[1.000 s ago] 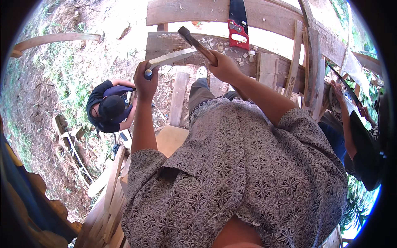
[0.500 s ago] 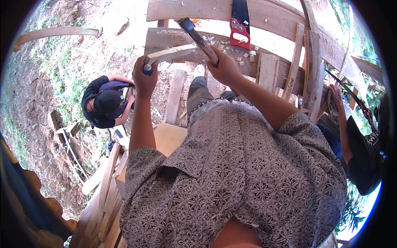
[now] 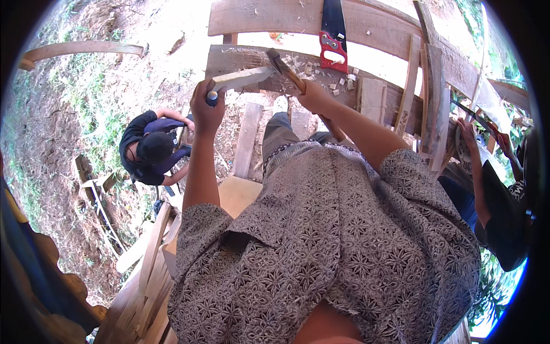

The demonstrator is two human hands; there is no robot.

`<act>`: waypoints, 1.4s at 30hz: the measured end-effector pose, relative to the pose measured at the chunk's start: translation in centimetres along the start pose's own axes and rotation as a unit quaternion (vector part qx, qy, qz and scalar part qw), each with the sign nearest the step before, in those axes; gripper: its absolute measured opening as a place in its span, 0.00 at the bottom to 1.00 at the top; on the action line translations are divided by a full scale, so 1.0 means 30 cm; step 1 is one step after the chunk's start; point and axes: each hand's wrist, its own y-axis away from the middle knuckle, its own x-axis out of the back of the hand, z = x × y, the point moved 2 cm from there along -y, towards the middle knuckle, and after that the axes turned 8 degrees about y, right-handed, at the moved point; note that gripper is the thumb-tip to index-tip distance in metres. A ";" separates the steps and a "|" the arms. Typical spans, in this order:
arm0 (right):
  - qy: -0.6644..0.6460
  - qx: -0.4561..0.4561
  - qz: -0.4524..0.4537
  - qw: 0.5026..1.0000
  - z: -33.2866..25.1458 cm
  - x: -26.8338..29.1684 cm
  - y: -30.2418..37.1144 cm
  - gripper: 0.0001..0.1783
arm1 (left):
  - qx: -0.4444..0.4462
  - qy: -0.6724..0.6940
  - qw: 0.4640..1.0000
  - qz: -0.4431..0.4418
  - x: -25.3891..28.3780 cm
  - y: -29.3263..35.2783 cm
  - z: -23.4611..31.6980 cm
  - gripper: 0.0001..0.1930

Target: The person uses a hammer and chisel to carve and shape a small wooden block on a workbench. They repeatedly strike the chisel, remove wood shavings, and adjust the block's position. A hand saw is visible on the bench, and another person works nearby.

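1. Pale wood strip (image 3: 243,77) slants from the left hand (image 3: 206,112) toward the near plank (image 3: 229,57), its far end beside scattered wood chips (image 3: 309,67).
2. Compared with half a second ago, the head of the hatchet-like tool (image 3: 293,76) sits lower, right by that far end, which suggests the shaping centres there; whether they touch, I cannot tell.
3. Left fingers curl closed around the strip's near end, a blue-capped round thing (image 3: 212,97) gripped alongside.
4. Right hand (image 3: 317,96) wraps firmly around the tool's handle.

Open-air setting, brown earth (image 3: 43,149) at left, patchy green grass (image 3: 86,94), strong daylight whitening the far ground, gapped wooden-plank table (image 3: 269,17) at far side, green foliage (image 3: 492,295) at right
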 end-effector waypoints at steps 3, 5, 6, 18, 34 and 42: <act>-0.059 0.015 0.025 0.998 0.006 0.024 -0.002 0.22 | 0.019 -0.014 1.000 -0.001 0.001 0.013 -0.009 0.16; -0.084 0.072 0.082 0.990 0.006 0.030 0.000 0.24 | 0.023 -0.018 1.000 0.009 0.004 0.015 -0.010 0.16; -0.120 0.088 0.058 0.987 0.009 0.021 0.003 0.22 | 0.032 -0.017 0.999 0.008 0.003 0.014 -0.008 0.16; -0.029 0.003 -0.009 1.000 0.291 0.080 0.116 0.22 | 0.121 0.143 0.977 0.106 0.030 -0.059 0.097 0.22; -0.071 -0.079 0.073 0.992 0.563 0.067 0.517 0.32 | 0.245 0.577 0.760 0.172 0.088 -0.157 0.132 0.19; -0.195 -0.095 0.177 0.960 0.264 -0.062 0.506 0.29 | 0.248 0.579 0.772 0.087 0.193 -0.440 0.181 0.22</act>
